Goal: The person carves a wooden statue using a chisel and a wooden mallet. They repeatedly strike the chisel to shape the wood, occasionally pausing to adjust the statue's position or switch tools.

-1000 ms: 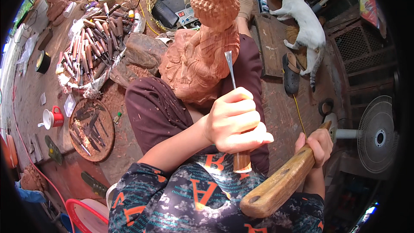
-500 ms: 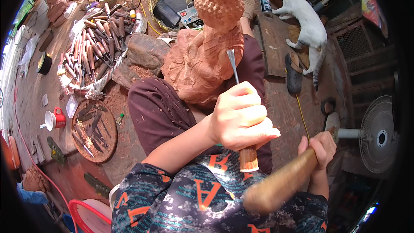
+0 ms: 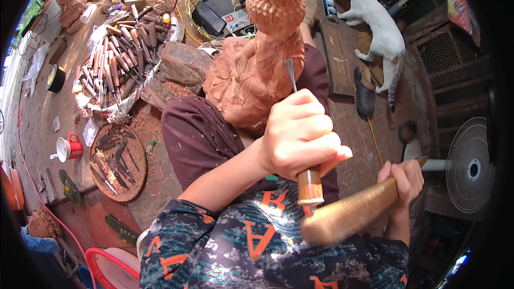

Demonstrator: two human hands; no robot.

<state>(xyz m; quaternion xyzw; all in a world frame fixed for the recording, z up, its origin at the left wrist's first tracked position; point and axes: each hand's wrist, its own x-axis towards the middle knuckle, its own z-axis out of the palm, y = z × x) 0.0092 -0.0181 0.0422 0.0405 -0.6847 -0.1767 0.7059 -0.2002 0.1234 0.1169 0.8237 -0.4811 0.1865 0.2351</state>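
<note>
A reddish-brown carved wooden figure (image 3: pixel 241 77) leans between my legs, its knobbly rounded head at the top. My left hand (image 3: pixel 301 136) is closed round a wood chisel (image 3: pixel 310 184); the narrow metal blade points away from me, its tip at the figure's right side. Whether the edge touches the wood I cannot tell. The chisel's wooden butt sticks out below the fist. My right hand (image 3: pixel 402 181) grips a wooden mallet (image 3: pixel 350 211) by its thin end. The mallet's thick end, slightly blurred, lies just below the chisel's butt, with a small gap seemingly between them.
Many carving tools (image 3: pixel 115 61) lie heaped at the left, near a round board (image 3: pixel 140 174) with blades and a red mug (image 3: pixel 69 148). A basket (image 3: pixel 188 8) holds an electric device. A white cat (image 3: pixel 377 27) lies at right, above a standing fan (image 3: pixel 471 168).
The mallet's thick end has moved up, closer to the chisel's butt. My right hand has shifted slightly right. My left hand and the chisel have moved only a little, and the figure slightly right.
</note>
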